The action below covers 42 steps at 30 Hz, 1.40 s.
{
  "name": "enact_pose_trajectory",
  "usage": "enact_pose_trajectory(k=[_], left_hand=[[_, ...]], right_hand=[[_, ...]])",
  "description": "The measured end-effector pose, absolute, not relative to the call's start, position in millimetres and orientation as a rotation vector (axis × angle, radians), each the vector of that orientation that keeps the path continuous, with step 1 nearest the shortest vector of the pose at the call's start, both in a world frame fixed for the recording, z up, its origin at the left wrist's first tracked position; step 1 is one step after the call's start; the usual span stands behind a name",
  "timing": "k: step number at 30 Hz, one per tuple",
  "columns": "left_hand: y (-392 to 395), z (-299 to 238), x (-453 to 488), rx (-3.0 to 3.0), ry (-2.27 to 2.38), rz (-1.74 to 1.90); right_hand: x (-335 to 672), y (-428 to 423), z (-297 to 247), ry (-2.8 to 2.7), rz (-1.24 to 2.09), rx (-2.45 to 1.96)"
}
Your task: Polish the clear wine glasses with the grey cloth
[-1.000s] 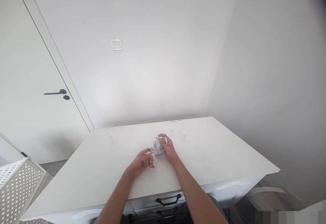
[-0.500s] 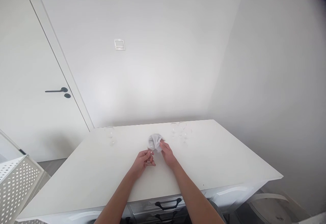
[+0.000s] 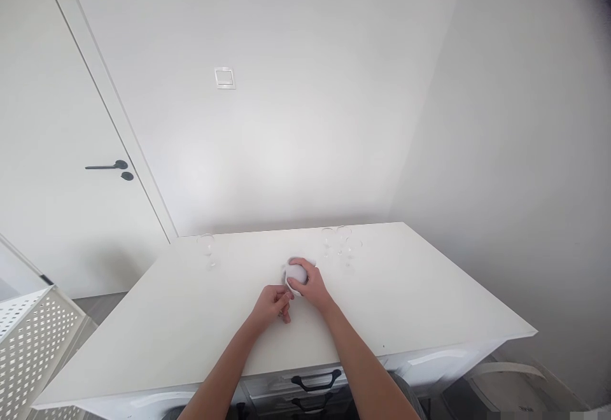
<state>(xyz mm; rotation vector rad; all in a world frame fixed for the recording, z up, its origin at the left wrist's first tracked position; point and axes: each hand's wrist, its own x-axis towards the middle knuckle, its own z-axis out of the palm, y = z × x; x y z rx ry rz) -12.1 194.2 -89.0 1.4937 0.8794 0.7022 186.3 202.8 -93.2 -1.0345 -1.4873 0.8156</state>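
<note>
My left hand (image 3: 270,307) is closed around the stem of a wine glass (image 3: 285,276), low over the middle of the white tabletop. My right hand (image 3: 314,286) grips a pale grey cloth (image 3: 296,273) and presses it round the glass bowl, fingers over the far side and thumb on the near side. Cloth and fingers hide most of the glass. Farther back to the right, three clear stemmed glasses (image 3: 352,252) stand close together. Another clear stemmed glass (image 3: 209,253) stands alone at the back left.
The white cabinet top (image 3: 429,299) stretches out around my hands, with black drawer handles (image 3: 316,380) below its front edge. A white perforated basket (image 3: 33,343) is at the lower left. Behind are a wall with a switch (image 3: 224,77) and a door (image 3: 57,127).
My right hand has moved left and turned over the glass, wrapping the cloth round the bowl, which showed more before. The left hand keeps its hold on the stem.
</note>
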Motion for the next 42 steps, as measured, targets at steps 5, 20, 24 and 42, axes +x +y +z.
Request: enact_pose_trajectory(k=[5,20,24,42], left_hand=[[190.6,-86.5,-11.2,1.533,0.842,0.613],[196.4,-85.3,-2.2,1.368,0.73,0.808],[201.8,-85.0,-5.2,1.266,0.657,0.691],[300.7,-71.5,-23.5,1.543,0.699,0.622]], right_hand=[[186.9,206.0,-88.8,-1.345,0.896,-1.106],[171.1,198.3,-74.0,-0.95,1.377,-0.762],[172.8,206.2,-83.0,-0.872,1.531,-0.708],[166.6,281.1,-74.9,-1.046,0.916,-1.023]])
